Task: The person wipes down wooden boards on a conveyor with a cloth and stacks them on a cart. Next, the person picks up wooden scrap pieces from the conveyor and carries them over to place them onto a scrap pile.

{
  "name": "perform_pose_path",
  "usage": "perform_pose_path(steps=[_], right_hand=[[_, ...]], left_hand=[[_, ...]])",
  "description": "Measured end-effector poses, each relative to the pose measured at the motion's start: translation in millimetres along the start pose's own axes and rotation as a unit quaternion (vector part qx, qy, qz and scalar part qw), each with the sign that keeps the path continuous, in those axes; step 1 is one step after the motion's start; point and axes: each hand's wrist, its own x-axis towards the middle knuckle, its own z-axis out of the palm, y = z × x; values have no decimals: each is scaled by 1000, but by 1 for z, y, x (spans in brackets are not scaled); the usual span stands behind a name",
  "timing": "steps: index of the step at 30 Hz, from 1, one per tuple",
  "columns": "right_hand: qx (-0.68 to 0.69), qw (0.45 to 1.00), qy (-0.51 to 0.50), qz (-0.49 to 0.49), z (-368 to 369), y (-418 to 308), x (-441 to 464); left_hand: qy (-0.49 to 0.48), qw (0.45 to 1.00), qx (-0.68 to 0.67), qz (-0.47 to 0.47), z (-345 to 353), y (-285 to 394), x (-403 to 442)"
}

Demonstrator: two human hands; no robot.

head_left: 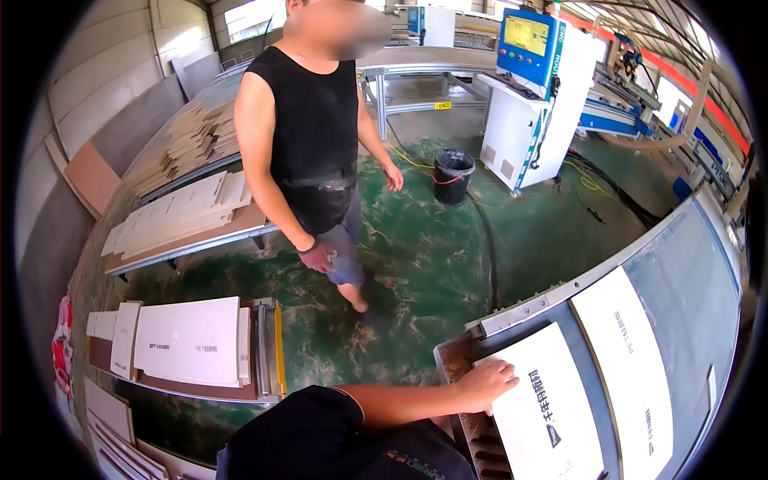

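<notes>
My left hand [486,386] is at the near left edge of a white printed board [548,408], its fingers curled over that edge. The board lies on the grey bed of a machine table [672,264], with dark lettering and a logo on its face. Beside it to the right, a second white printed board [628,368] lies on the same bed, a strip of grey showing between the two. My left arm reaches across from a dark sleeve at the bottom. My right hand is out of the picture.
A person [308,120] in a black sleeveless top stands ahead, arms lowered. White boards [188,340] are stacked on a low roller stand at left, with more boards [180,208] behind. A control cabinet [524,104], a black bucket [453,180] and floor cables [488,248] are farther off.
</notes>
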Motion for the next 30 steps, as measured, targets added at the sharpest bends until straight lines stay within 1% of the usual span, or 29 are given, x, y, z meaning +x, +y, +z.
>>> perform_pose_path(steps=[2,3,4,5,6,7,8,9,10,11,13,14,15,16,18,19,23,26,29,30], right_hand=[[59,997,48,4,-20,-2,-4],[136,988,70,27,-22,-6,-4],[329,934,120,66,-7,-10,-6],[508,837,186,83,4,-15,-6],[544,822,131,108,17,-14,-7],[569,806,76,145,35,-8,-14],[620,755,74,201,32,-18,-13],[592,785,63,169,13,-18,-14],[570,801,67,171,-6,-22,-20],[568,798,78,187,-19,-26,-29],[479,843,44,240,-21,-24,-55],[444,856,24,264,-19,-24,-67],[422,862,9,281,-19,-25,-77],[407,865,-8,294,-37,-29,-83],[408,860,-20,307,-36,-26,-98],[406,859,-19,312,-36,-25,-103],[391,856,-32,336,-45,-19,-124],[390,848,-43,357,-54,-18,-130],[383,844,-48,373,-57,-17,-133],[381,844,-48,374,-57,-18,-132]], left_hand=[[-4,1000,7,-2,0,1,0],[0,1000,13,-2,-1,2,-1],[4,1000,11,-1,-1,2,-2],[22,1000,15,11,-1,0,-3],[35,999,13,30,-1,1,-3],[44,999,2,21,-4,4,-5],[45,999,-18,18,-7,7,-6],[24,998,-46,29,-2,6,-3],[25,998,-27,59,-5,15,-6],[-13,997,-32,68,-8,26,-4],[-89,990,-47,99,-9,48,1],[-118,985,-53,118,-7,58,6],[-119,980,-50,149,0,66,9],[-130,975,-58,170,-3,66,10],[-154,966,-53,201,13,86,18],[-136,964,-53,222,20,92,21],[-180,953,-33,242,37,116,37],[-182,950,-8,254,50,129,42],[-214,945,-1,247,56,140,44],[-202,947,-12,249,57,141,44]])
